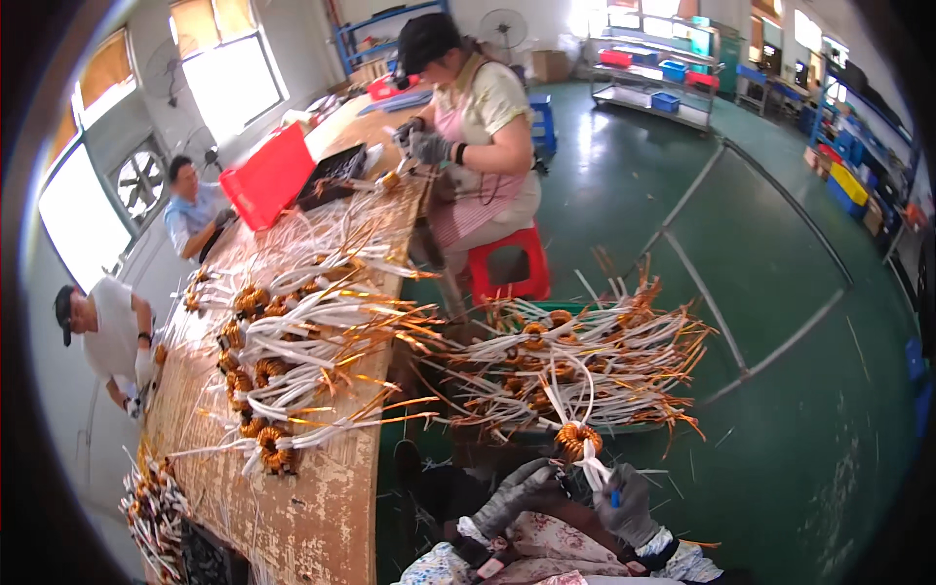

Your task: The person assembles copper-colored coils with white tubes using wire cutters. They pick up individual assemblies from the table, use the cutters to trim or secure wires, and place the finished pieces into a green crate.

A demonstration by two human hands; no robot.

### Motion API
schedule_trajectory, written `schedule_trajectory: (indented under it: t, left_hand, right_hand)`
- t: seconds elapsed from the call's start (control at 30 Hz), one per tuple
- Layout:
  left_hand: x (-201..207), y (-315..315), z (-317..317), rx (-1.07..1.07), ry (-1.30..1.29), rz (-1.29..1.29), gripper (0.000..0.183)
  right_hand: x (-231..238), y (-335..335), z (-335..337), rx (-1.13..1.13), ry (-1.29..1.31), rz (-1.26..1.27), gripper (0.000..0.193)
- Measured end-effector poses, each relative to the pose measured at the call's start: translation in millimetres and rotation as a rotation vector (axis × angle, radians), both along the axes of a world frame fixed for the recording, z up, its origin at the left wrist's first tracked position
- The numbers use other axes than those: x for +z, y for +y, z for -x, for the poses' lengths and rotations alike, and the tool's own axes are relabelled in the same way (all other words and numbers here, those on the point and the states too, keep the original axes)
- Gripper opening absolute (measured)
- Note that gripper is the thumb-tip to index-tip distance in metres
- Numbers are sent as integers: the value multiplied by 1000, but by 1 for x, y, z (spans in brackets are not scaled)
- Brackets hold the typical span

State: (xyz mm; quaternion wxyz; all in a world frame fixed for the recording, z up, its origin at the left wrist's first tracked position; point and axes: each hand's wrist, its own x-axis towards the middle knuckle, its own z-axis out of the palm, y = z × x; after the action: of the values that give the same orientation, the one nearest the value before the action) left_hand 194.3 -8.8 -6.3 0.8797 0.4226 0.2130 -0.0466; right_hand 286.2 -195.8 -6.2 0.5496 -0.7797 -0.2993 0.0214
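Note:
My left hand [515,495], in a grey glove, pinches the lower side of a copper-wound ring coil [577,439] with white sleeved leads. My right hand [626,503], also gloved, grips those white leads just below the coil, with a small blue tool showing in its fingers. The coil is held above my lap, in front of a heap of the same coils [565,363] with orange and white leads.
A long wooden bench [322,497] at my left carries several more coils [292,356] and a red bin [270,175]. A person in an apron sits on a red stool [507,263] ahead. Two more people work along the bench's far side. Green floor lies to the right.

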Motion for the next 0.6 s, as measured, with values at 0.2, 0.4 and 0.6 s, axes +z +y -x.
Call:
schedule_trajectory:
  t: [0.2,0.4,0.6]
  left_hand:
    - [54,-11,-23,20,-225,-26,45]
    - [126,1,13,230,-382,-230,60]
    - [138,36,64,476,-312,-580,57]
  right_hand:
    - [22,-23,36,294,-531,199,28]
    - [14,6,50,293,-84,-159,24]
    - [71,24,18,232,1304,-853,24]
